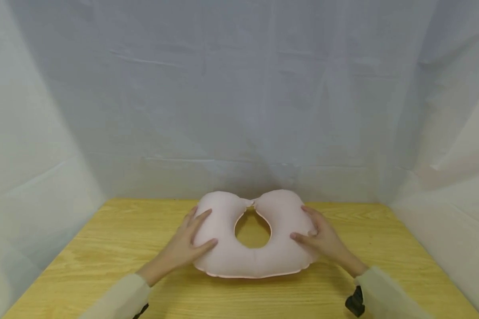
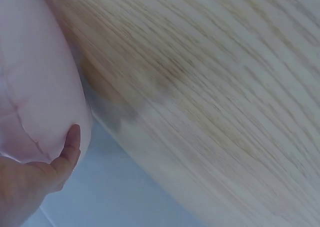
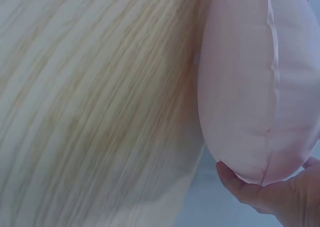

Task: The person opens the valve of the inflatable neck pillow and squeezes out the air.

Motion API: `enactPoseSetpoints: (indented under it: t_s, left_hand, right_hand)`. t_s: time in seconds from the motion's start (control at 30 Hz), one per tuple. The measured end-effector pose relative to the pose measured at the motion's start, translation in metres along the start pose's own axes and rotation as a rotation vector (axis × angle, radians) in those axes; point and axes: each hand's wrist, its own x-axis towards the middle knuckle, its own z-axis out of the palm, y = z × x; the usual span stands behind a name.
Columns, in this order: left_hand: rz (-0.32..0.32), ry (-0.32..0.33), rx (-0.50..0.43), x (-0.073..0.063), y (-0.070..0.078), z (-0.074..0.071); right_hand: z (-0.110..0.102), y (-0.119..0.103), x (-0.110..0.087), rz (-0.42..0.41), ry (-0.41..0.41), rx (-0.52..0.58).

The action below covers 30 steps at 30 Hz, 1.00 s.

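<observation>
One pillow [image 1: 255,262]: pink, plump and U-shaped, about midway across the table – resting on it or lifted slightly, I couldn't tell which. Its two ends pointed to the back and nearly met; its broad curve lay nearest the person.
Left hand [image 1: 183,246]: gripped the pillow's left side, fingers spread, thumb well apart from the forefinger, both tips on the pink face.
Right hand [image 1: 323,237]: gripped the opposite side, thumb on the face, one finger higher along the outer edge – the other fingertips were out of my sight.
Tab [image 1: 250,203]: small and pink, between the pillow's two ends.
Seam [image 3: 274,62]: puckered, running along the pillow's outer side.
Table [image 1: 115,239]: yellowish wood with a streaky grain, showing through the pillow's middle; a shadow lay just below the near edge.
Sleeves [image 1: 383,292]: pale, ending at the wrists, with a black piece [image 1: 356,302] beside the right cuff and another, partly hidden, by the left.
Sheets [image 1: 243,88]: pale and creased, hanging behind the table and along both sides.
</observation>
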Motion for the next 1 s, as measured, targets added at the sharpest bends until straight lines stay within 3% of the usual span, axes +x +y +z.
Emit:
enactPoseSetpoints:
  t_s: [0.27,0.7,1.0]
  left_hand:
    - [0.027,0.008,0.000,-0.005,-0.014,-0.009]
    - [0.017,-0.019,-0.006,-0.010,-0.026,-0.014]
    - [0.082,-0.005,0.157,-0.008,-0.019,-0.018]
  right_hand:
    - [0.011,-0.006,0.000,-0.045,-0.029,0.015]
    - [0.011,-0.008,-0.005,0.013,-0.124,0.094]
    - [0.005,-0.006,-0.007,-0.015,-0.150,0.077]
